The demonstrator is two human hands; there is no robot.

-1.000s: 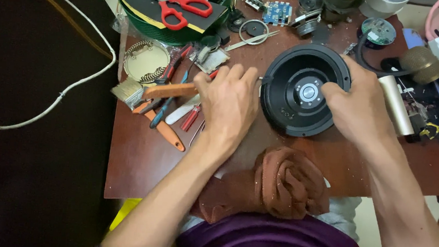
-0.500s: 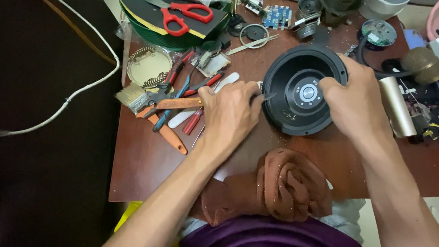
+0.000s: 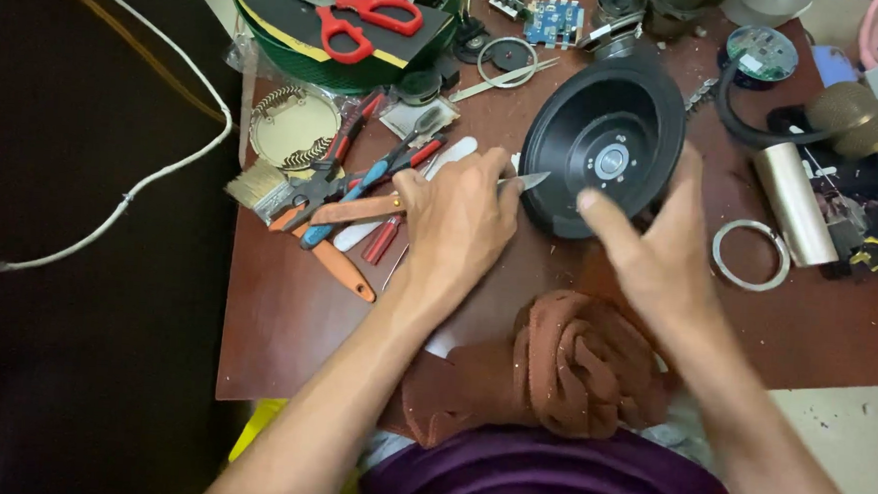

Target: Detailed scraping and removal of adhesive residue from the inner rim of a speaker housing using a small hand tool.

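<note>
Brown table, cluttered. Black speaker cone is tilted at centre. A knife is pinched in the left hand, handle hidden. Right hand is blurred, fingers spread beside the cone.

Soft, even indoor light over a cluttered counter, with motion blur at the right hand.

The black speaker cone takes a mild sheen on its upper rim and casts almost no shadow. Just below it the right hand smears with motion; the left hand beside the cone is sharper. Left of the cone, beyond the counter edge, the floor sinks to near black. The metal cylinder to its right glints faintly.
</note>
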